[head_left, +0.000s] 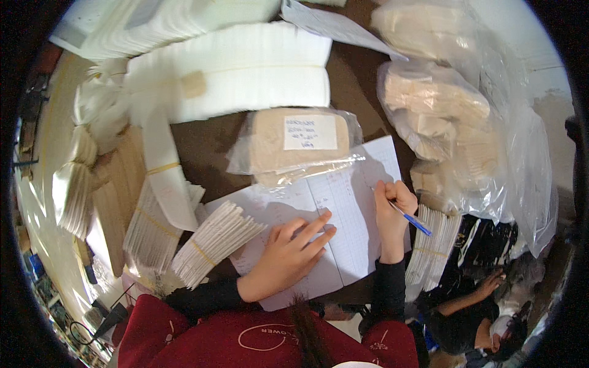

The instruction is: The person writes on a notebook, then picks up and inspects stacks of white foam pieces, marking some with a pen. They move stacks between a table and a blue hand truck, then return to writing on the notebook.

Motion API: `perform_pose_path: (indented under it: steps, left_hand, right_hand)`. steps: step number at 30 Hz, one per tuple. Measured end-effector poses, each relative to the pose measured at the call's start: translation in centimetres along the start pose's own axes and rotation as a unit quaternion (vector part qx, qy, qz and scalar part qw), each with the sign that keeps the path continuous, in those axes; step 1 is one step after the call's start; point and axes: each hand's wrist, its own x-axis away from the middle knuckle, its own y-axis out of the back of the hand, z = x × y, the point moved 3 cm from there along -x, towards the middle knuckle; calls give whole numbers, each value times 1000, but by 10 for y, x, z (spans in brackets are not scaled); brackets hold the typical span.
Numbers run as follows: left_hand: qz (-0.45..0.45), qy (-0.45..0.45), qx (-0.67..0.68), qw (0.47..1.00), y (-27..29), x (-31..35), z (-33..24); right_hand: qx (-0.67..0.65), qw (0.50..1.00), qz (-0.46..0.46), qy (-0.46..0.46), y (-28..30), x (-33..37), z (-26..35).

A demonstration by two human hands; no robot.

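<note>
A notebook (353, 242) lies spread on the dark table in front of me, its lined pages partly written on. My left hand (291, 254) rests flat across the left page, fingers apart, the tips reaching past the centre fold. Over the right page my right hand (393, 211) grips a blue pen (419, 226), whose tip end is near the paper at the upper left of the fist. Just beyond the notebook sits a clear plastic bag (264, 138) of beige folded material with a handwritten white label (310, 132) on top, overlapping the pages' far edge.
Banded white bundles (215, 242) lie left of the notebook, and another bundle (432, 245) on the right. A long white stack (245, 70) spans the back. Clear bags of beige pieces (442, 104) pile up at right. Another person (469, 322) is at lower right.
</note>
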Motion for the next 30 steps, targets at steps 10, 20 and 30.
perform_pose_path:
  steps: [10, 20, 30]
  left_hand:
    - [-222, 61, 98, 968, 46, -24, -6]
    - [-220, 146, -142, 954, 48, -62, 28]
    - [-285, 121, -166, 936, 71, -74, 33]
  right_hand:
    - [45, 992, 4, 114, -5, -5, 15]
    - [214, 947, 50, 233, -13, -2, 27]
    - [142, 964, 0, 225, -5, 6, 34]
